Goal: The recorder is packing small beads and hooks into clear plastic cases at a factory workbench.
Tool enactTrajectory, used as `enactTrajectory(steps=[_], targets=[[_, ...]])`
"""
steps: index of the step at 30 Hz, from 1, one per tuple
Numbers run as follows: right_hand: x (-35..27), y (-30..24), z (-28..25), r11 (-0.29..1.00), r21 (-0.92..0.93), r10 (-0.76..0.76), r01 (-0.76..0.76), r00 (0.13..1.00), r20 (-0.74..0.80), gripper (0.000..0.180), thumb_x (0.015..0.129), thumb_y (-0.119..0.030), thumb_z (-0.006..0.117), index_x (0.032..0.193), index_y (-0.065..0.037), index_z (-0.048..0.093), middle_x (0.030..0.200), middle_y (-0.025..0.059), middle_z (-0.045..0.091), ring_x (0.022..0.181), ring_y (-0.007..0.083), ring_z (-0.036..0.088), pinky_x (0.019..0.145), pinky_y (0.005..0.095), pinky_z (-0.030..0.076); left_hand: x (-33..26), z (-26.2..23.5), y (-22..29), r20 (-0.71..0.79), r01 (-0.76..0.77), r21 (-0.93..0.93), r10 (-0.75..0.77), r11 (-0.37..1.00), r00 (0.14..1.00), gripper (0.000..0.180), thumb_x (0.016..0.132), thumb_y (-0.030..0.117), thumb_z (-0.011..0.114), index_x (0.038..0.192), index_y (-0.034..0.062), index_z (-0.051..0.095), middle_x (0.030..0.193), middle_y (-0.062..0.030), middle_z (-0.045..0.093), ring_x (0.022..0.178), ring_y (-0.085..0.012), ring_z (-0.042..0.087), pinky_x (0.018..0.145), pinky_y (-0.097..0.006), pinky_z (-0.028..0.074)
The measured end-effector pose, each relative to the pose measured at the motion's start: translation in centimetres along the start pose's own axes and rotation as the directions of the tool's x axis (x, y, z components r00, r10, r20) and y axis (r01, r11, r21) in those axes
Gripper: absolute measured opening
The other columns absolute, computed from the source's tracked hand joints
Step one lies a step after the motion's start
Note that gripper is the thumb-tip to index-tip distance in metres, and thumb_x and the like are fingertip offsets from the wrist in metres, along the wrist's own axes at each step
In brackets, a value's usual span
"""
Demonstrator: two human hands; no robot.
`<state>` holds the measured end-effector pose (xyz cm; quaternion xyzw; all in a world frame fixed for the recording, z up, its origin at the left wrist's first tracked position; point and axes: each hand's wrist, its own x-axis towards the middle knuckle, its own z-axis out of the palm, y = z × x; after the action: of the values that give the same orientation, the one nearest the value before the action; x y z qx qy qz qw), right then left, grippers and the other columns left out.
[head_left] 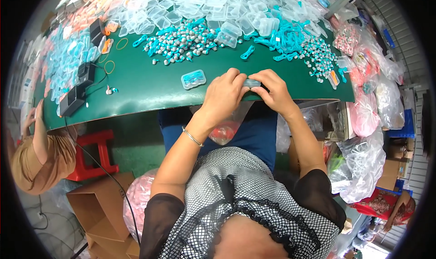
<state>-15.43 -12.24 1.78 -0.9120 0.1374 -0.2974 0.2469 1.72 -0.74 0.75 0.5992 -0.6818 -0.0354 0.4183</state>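
Near the table's front edge, my left hand [225, 92] and my right hand [274, 93] come together around a small clear plastic case [251, 83]. Both hands pinch it, one at each end, and the fingers partly cover it. What lies inside this case is hard to make out. Left of my hands rests another clear case [193, 79], closed, with teal cord pieces inside. Beyond my hands lie a heap of small round grey-and-teal pieces [181, 41], a pile of teal cords [284, 39] and a single teal cord bundle [247, 53].
Many clear cases [204, 7] cover the table's far side. Black boxes [72, 101] with a cable stand at the left edge. Another person [43, 157] is at the far left by a red stool [97, 154]. Plastic bags [363, 109] are stacked at the right; a cardboard box [100, 209] sits below left.
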Motion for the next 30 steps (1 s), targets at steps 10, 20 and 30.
enactTrajectory(steps=[10,20,30], targets=[[8.2,0.9,1.6,0.963,-0.181,-0.207,0.199,0.978,-0.024,0.024,0.081,-0.016,0.072,0.103,-0.007,0.067,0.1,0.0085,0.067,0.094,0.0255,0.061,0.082,0.0373,0.047,-1.5,-3.1,-0.3,-0.088,0.018,0.25,0.004,0.968,0.996,0.026,0.08,0.014,0.073,0.102,0.0057,0.065,0.091,-0.0095,0.059,0.079,-0.0278,0.058,0.068,-0.039,0.043],[9.5,4.4,0.3,0.926,-0.377,-0.141,-0.03,0.898,-0.417,0.019,0.086,-0.007,0.066,0.105,-0.006,0.069,0.094,0.0111,0.068,0.084,0.0266,0.066,0.075,0.0364,0.052,-2.2,-5.4,0.8,-0.073,0.057,0.443,-0.028,0.895,0.997,0.033,0.074,0.016,0.076,0.106,0.0105,0.066,0.106,-0.0048,0.058,0.093,-0.0235,0.056,0.076,-0.038,0.04],[2.9,3.3,-1.3,0.946,0.062,0.322,-0.317,0.94,-0.116,0.018,0.087,-0.008,0.067,0.104,-0.004,0.071,0.092,0.0078,0.068,0.076,0.0156,0.063,0.068,0.0283,0.05,9.0,1.4,-5.4,-0.043,0.033,0.539,-0.012,0.842,0.999,0.009,0.077,0.013,0.064,0.08,0.0129,0.073,0.081,-0.007,0.067,0.083,-0.0251,0.065,0.068,-0.041,0.048]])
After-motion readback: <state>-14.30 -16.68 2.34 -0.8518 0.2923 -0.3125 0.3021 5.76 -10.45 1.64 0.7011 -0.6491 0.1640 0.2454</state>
